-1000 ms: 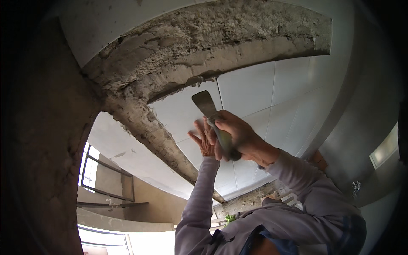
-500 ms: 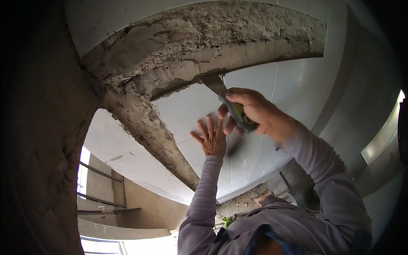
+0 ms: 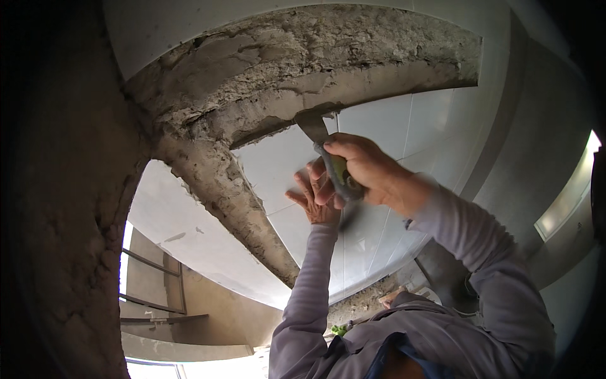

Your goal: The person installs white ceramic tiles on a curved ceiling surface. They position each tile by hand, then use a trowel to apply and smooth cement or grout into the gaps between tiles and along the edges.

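Observation:
A putty knife (image 3: 312,127) with a flat blade and a dark, yellowish handle is gripped in my right hand (image 3: 374,169). Its blade touches the rough mortar along the upper edge of the white wall tiles (image 3: 271,165). My left hand (image 3: 315,205) lies against the tiles with its fingers spread, just left of the handle. My right hand hides some of the left fingers. Above the blade runs a band of bare, uneven mortar (image 3: 265,66), with a ledge along its lower side.
A strip of rough mortar (image 3: 233,196) slants down on the left beside a pale panel (image 3: 183,215). Dark bare wall (image 3: 69,189) fills the far left. At lower left is a metal-framed window (image 3: 148,275). A small green thing (image 3: 339,330) shows near my clothes.
The putty knife and my right hand have shifted slightly left along the tile edge. My right hand now covers more of my left hand, which stays on the tiles.

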The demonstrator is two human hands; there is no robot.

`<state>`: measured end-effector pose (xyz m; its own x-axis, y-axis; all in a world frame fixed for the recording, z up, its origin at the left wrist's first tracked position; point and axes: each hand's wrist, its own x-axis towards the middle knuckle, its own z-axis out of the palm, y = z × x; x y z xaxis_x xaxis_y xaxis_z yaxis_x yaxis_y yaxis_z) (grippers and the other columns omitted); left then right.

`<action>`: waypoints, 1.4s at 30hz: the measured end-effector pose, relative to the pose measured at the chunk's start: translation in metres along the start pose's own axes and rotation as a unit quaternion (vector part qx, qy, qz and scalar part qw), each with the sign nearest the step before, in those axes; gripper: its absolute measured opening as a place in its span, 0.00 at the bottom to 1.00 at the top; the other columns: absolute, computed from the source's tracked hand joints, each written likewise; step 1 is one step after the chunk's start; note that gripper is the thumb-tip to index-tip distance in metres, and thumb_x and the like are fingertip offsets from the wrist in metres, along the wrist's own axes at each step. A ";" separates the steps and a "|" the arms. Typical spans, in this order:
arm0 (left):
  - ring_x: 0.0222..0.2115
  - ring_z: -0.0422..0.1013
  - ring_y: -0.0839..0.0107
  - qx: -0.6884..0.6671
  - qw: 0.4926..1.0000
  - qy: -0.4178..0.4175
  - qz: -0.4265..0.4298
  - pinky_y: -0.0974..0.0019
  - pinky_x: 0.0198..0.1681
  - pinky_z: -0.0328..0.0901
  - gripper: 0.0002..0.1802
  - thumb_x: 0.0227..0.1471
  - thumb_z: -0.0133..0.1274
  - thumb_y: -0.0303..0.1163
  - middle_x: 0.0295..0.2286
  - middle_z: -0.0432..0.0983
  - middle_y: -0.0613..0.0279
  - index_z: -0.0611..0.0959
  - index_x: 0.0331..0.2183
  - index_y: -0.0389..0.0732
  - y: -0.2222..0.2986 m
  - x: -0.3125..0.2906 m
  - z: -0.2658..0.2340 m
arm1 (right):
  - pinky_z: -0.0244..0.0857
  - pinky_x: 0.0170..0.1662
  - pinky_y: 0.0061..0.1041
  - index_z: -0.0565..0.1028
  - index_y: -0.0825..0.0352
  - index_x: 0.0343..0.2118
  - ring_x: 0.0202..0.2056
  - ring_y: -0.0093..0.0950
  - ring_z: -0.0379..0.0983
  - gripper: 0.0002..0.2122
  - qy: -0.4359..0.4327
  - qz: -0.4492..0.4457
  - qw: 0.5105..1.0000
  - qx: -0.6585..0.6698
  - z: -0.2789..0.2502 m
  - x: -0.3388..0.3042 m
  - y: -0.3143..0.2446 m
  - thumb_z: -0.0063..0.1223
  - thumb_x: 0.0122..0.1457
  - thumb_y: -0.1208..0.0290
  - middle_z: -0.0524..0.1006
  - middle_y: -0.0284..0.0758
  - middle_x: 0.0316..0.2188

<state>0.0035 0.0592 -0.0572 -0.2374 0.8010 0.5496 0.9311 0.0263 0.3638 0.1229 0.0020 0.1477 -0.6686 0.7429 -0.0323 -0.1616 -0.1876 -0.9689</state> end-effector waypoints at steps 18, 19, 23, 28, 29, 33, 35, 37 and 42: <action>0.63 0.31 0.46 0.097 0.991 0.087 0.027 0.25 0.54 0.19 0.41 0.51 0.44 0.58 0.63 0.39 0.61 0.50 0.63 0.60 -0.040 -0.008 0.045 | 0.71 0.19 0.35 0.60 0.68 0.41 0.23 0.43 0.77 0.10 -0.005 0.022 1.000 -0.020 0.023 -0.009 -0.003 0.32 0.62 0.67 0.71 0.43 0.31; 0.63 0.31 0.46 0.079 0.987 0.131 0.044 0.26 0.54 0.19 0.42 0.50 0.44 0.58 0.63 0.40 0.61 0.50 0.62 0.61 -0.034 -0.007 0.037 | 0.70 0.18 0.32 0.62 0.67 0.40 0.23 0.41 0.77 0.10 0.008 0.001 0.999 -0.037 0.019 -0.015 -0.001 0.33 0.62 0.66 0.73 0.41 0.30; 0.63 0.32 0.46 0.038 0.980 0.187 0.052 0.26 0.54 0.18 0.43 0.47 0.47 0.62 0.63 0.39 0.61 0.52 0.62 0.68 -0.012 -0.008 0.008 | 0.69 0.16 0.30 0.64 0.66 0.38 0.21 0.39 0.76 0.10 0.051 -0.040 0.997 -0.030 0.007 -0.021 -0.016 0.33 0.63 0.65 0.74 0.38 0.28; 0.64 0.29 0.48 0.104 0.973 0.200 0.048 0.26 0.54 0.17 0.44 0.46 0.49 0.62 0.64 0.34 0.63 0.53 0.61 0.69 -0.014 -0.006 0.014 | 0.69 0.16 0.30 0.63 0.63 0.40 0.21 0.40 0.76 0.10 0.023 -0.008 0.999 -0.027 -0.007 -0.004 0.002 0.34 0.63 0.63 0.74 0.39 0.28; 0.64 0.28 0.48 0.112 0.972 0.204 0.046 0.26 0.54 0.17 0.43 0.46 0.50 0.61 0.64 0.33 0.64 0.53 0.61 0.69 -0.013 -0.005 0.014 | 0.69 0.15 0.31 0.63 0.63 0.42 0.21 0.40 0.77 0.11 0.027 -0.017 0.998 -0.049 -0.009 -0.005 0.006 0.35 0.63 0.63 0.74 0.40 0.28; 0.64 0.28 0.48 0.063 0.981 0.180 0.045 0.28 0.54 0.15 0.40 0.48 0.49 0.60 0.64 0.34 0.63 0.55 0.61 0.69 -0.018 -0.013 0.008 | 0.70 0.16 0.32 0.65 0.63 0.41 0.21 0.40 0.77 0.10 0.009 0.007 0.998 -0.067 -0.017 -0.020 -0.006 0.36 0.62 0.64 0.74 0.40 0.29; 0.64 0.28 0.48 0.065 0.979 0.190 0.046 0.29 0.54 0.14 0.41 0.46 0.51 0.59 0.64 0.35 0.62 0.56 0.61 0.68 -0.019 -0.012 0.010 | 0.70 0.16 0.32 0.65 0.64 0.41 0.22 0.40 0.77 0.10 -0.002 0.009 0.998 -0.061 -0.017 -0.020 -0.011 0.36 0.62 0.64 0.74 0.41 0.29; 0.64 0.27 0.48 0.052 0.976 0.206 0.049 0.29 0.54 0.14 0.42 0.46 0.52 0.59 0.64 0.35 0.62 0.56 0.61 0.67 -0.015 -0.010 0.012 | 0.71 0.16 0.32 0.65 0.64 0.41 0.22 0.40 0.77 0.10 -0.013 0.003 0.999 -0.030 -0.011 -0.015 -0.017 0.36 0.62 0.64 0.75 0.41 0.29; 0.64 0.26 0.48 0.050 0.989 0.134 0.022 0.28 0.54 0.14 0.42 0.46 0.50 0.60 0.64 0.36 0.60 0.56 0.61 0.65 -0.009 -0.005 0.002 | 0.70 0.17 0.33 0.61 0.69 0.38 0.22 0.41 0.77 0.10 -0.014 -0.005 0.997 -0.073 -0.009 -0.002 0.000 0.31 0.62 0.68 0.72 0.44 0.28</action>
<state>-0.0032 0.0557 -0.0647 -0.2491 0.6159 0.7474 0.9617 0.0660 0.2661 0.1308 0.0066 0.1458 -0.6879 0.7256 -0.0166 -0.0632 -0.0827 -0.9946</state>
